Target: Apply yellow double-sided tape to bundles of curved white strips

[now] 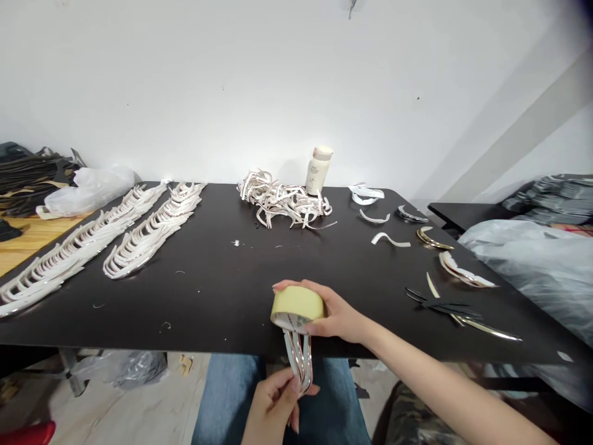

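Observation:
My right hand [340, 314] is wrapped round a roll of pale yellow tape [298, 303] above the table's front edge. Below it, my left hand [279, 400] pinches the lower end of several curved strips [300, 361], white with shiny copper-coloured edges. The upper ends of these strips reach the underside of the tape roll; whether they are stuck to it cannot be made out. Both hands are near the middle, over my lap.
Two long rows of white curved strips [152, 232] lie on the dark table [222, 296] at left. A tangled pile [287, 201] and a cream bottle [319, 170] stand at the back. Loose strips and black pieces [442, 306] lie at right, beside plastic-wrapped goods [519, 259].

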Available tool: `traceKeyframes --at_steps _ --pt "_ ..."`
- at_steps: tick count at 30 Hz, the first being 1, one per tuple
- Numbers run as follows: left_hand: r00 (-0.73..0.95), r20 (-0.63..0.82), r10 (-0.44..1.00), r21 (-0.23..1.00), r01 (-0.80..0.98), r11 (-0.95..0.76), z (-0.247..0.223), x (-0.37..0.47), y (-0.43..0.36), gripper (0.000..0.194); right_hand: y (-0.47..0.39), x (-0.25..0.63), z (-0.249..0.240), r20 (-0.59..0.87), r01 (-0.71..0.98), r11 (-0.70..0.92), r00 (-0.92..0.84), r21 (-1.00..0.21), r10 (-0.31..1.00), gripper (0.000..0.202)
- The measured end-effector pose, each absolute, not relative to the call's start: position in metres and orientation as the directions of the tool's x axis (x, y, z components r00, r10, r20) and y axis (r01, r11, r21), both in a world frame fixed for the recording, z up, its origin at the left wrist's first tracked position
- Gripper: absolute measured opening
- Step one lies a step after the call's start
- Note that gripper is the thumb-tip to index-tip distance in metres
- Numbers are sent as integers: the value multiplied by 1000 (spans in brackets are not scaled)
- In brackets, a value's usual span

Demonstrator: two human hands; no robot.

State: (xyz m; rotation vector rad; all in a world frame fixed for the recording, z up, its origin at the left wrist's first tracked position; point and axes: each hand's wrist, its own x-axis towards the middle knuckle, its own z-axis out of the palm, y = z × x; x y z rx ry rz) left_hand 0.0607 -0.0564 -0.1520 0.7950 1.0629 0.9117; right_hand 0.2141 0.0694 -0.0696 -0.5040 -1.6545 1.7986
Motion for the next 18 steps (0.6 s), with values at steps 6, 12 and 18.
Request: traceKeyframes --at_steps 6,12,18 --pt "225 -365 903 871 -261 417 -150 61 -57 56 56 213 -72 100 -187 -63 -745 -980 659 55" --pt "211 -365 907 862 -290 415 -151 61 -56 54 46 216 -67 152 -186 22 -726 -982 670 57" --pt "209 -366 907 858 -302 416 -148 61 -55 52 33 219 -68 43 -15 46 -708 -999 705 63"
